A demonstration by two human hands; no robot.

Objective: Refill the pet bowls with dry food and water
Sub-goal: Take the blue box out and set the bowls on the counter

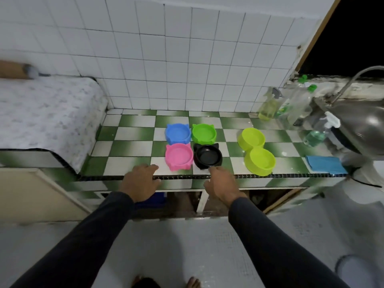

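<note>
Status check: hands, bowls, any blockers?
Left hand and right hand open at counter edge. Blue, green, pink, black cat-eared bowls and lime double bowl all empty. No obstruction.

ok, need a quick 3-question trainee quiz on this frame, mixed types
1. True or false: the pink bowl already holds dry food.
2. Multiple choice: which bowl sits directly behind the black bowl? A) blue bowl B) green bowl C) yellow-green double bowl
3. Fill in: the blue cloth lies at the counter's front edge, to the ____ of the double bowl.

Key
1. False; it looks empty, like all the bowls.
2. B
3. right

Both the left hand and the right hand hold nothing at the counter edge.
</note>
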